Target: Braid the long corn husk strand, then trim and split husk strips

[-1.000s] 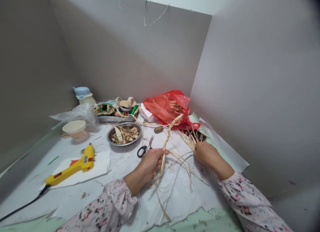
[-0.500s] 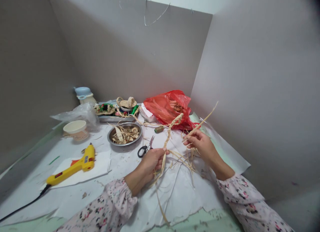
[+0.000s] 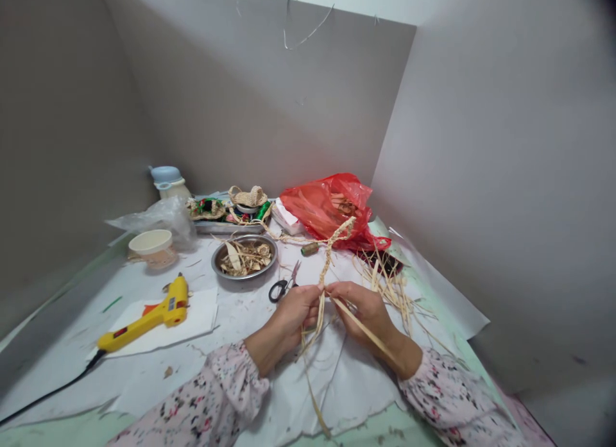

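A pale straw braid (image 3: 329, 253) rises from between my hands, its upper end bent to the right. My left hand (image 3: 297, 308) pinches the braid's lower end, and loose strands hang below its fingers. Close against it, my right hand (image 3: 364, 311) is closed on a flat straw strip (image 3: 362, 329). That strip meets the braid at the fingertips and runs back across my right hand toward the wrist. Black-handled scissors (image 3: 285, 285) lie just beyond my left hand. Right of the braid, a heap of loose straw strips (image 3: 409, 299) spreads over the paper.
A yellow glue gun (image 3: 149, 319) lies at left on white paper. Behind are a metal bowl (image 3: 215, 265) of dried scraps, a paper cup (image 3: 153, 247), a tray (image 3: 226, 229), a thread spool (image 3: 309, 249) and a red plastic bag (image 3: 308, 206). Grey panels (image 3: 481, 145) enclose the table.
My right hand has come left and down with the straw strip, from apart on the right to meeting my left hand at the braid's lower end. My left hand keeps its pinch.
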The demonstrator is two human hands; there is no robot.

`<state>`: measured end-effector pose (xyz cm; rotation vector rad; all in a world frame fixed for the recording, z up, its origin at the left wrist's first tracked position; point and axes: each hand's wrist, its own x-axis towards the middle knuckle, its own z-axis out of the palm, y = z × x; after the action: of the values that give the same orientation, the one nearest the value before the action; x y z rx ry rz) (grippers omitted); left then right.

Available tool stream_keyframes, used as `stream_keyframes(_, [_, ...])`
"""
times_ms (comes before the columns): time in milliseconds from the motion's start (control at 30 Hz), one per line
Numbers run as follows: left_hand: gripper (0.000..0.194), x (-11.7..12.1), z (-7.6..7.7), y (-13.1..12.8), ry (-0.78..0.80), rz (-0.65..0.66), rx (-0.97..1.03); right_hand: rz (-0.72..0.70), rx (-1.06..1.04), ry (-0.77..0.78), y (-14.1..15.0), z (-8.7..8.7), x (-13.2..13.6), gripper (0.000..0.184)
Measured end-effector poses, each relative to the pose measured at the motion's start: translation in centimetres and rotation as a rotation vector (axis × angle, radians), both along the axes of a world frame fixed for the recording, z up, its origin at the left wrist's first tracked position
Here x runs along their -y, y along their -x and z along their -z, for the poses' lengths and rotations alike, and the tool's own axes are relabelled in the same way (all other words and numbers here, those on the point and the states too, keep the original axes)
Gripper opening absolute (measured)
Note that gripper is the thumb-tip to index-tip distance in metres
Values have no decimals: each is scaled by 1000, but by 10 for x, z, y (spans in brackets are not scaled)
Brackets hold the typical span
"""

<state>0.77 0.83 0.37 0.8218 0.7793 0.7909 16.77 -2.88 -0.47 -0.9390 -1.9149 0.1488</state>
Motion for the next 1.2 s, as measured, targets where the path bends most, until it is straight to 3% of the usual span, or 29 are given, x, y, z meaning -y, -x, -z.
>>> stream_keyframes(267, [30,1,-3,-1,13,-15,33,-70,113,-36,3,-9,3,20])
stream_keyframes(700, [31,1,-4,-2,3,11,58,-97,168,-53,2,-10,2,19])
stream_keyframes(867, [28,2,-3,-2,-25,-14,-2,-71,27,-42,2,-7,3,25])
stream_keyframes(1033, [26,5,-3,0,-55,34,-114,146,-213,206,-1,-4,-2,20])
stream_keyframes(1200, [28,6,-3,-1,-106,74,-122,-2,-321,547,0,0,-8,25])
